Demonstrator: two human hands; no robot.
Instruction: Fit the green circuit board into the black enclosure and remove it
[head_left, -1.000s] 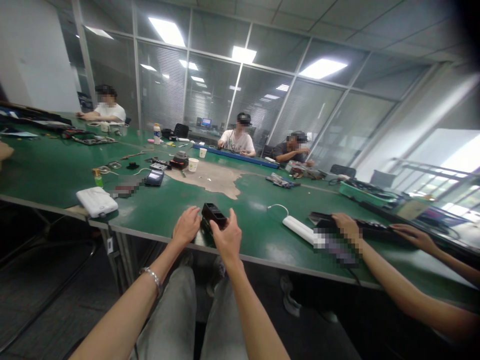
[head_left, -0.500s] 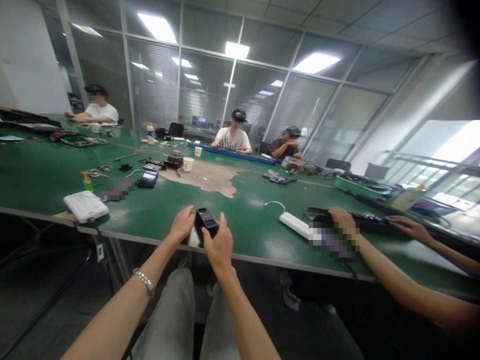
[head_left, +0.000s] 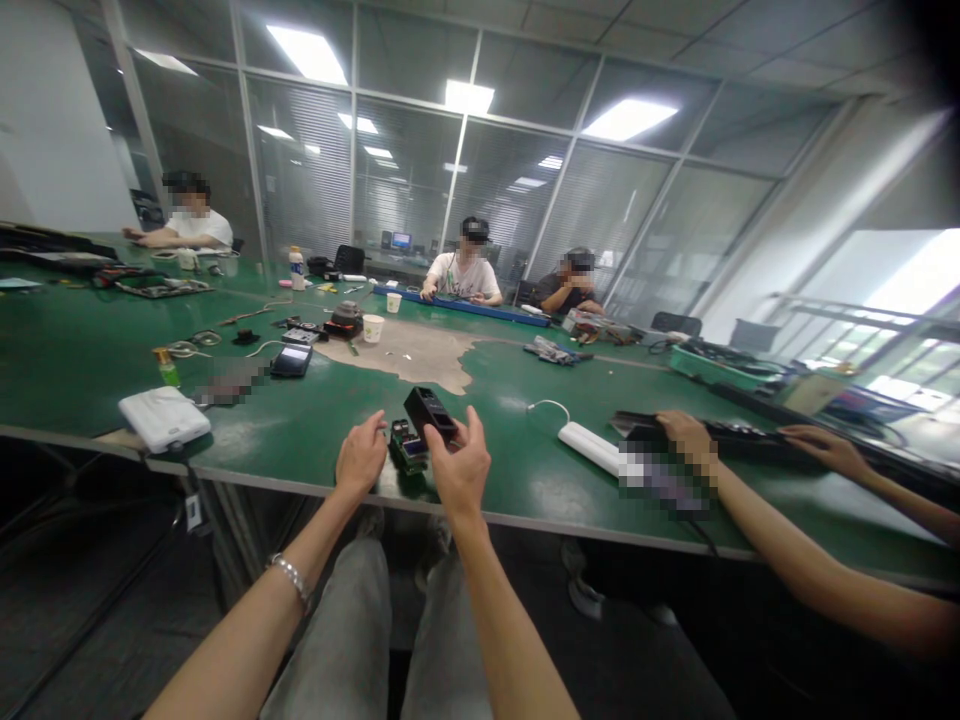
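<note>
My right hand (head_left: 461, 470) grips a black plastic housing (head_left: 429, 408) with openings in its face, holding it tilted above the table. Just below and to its left, a small green circuit board (head_left: 407, 447) with a little display and several dark and light parts rests near the table's front edge. Beside the board, on its left, is my left hand (head_left: 361, 455), fingers loosely bent and apart with nothing visible in them. A bracelet circles the left wrist.
At left on the green table (head_left: 495, 470) lie a white power bank (head_left: 165, 415) and a black device (head_left: 291, 360). A paper cup (head_left: 373, 328) stands farther back. At right, a co-worker's hands (head_left: 686, 440) touch a long black part (head_left: 739, 443), near a white bar (head_left: 589, 448).
The black housing has come up and to the right in my right hand, apart from the circuit board, which now shows uncovered on the table. My left hand stays close to the board.
</note>
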